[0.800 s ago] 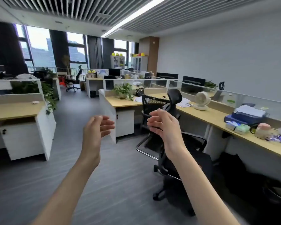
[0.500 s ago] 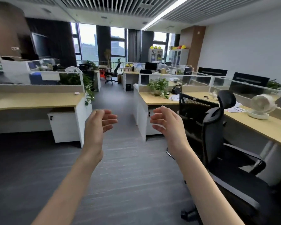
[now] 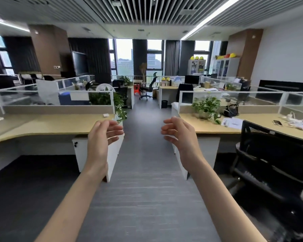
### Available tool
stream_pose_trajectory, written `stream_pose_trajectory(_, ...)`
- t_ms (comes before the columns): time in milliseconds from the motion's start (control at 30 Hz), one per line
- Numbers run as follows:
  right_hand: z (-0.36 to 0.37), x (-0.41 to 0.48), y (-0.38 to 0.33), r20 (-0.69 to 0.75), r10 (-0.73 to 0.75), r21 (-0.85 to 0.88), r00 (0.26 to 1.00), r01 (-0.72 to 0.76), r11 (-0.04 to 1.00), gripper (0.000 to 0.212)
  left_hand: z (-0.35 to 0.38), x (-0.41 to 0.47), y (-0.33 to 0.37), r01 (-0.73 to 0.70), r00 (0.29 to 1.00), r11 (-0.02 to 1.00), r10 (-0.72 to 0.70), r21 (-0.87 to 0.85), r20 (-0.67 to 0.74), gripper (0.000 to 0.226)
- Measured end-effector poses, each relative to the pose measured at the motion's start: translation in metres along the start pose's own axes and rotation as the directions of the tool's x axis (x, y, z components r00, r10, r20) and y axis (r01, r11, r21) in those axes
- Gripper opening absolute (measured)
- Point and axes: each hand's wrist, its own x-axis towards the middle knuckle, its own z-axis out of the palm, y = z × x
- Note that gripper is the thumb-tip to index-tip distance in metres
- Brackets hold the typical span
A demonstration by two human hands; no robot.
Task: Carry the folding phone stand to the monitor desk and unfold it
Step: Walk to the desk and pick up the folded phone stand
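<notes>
Showing left hand (image 3: 103, 137) and right hand (image 3: 179, 135), both open, empty; black mesh office chair (image 3: 273, 154) just right of right hand: likely snag hazard; stand unseen.

Two hands raised over the aisle, a left hand (image 3: 101, 137) and a right hand (image 3: 179, 135), both empty with fingers loosely curled. Two wooden desks flanking the aisle, a left desk (image 3: 47, 125) and a right desk (image 3: 208, 126); one potted plant (image 3: 206, 106) near the right desk's aisle-side corner, one trailing plant (image 3: 119, 106) at the left desk's aisle-side corner. One black mesh chair (image 3: 276, 154) close on the right, one phone (image 3: 277, 122) near the right desk's back edge, three yellow helmets (image 3: 196, 58) on the far cabinet.
</notes>
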Motion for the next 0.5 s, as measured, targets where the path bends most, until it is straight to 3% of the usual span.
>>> stream_pose_trajectory(500,0.027,0.376,0.132,0.139,0.028,0.030,0.990,-0.033,0.999,0.027,0.084,0.313,-0.164,-0.009,0.990,0.998,0.017,0.059,-0.141,0.022)
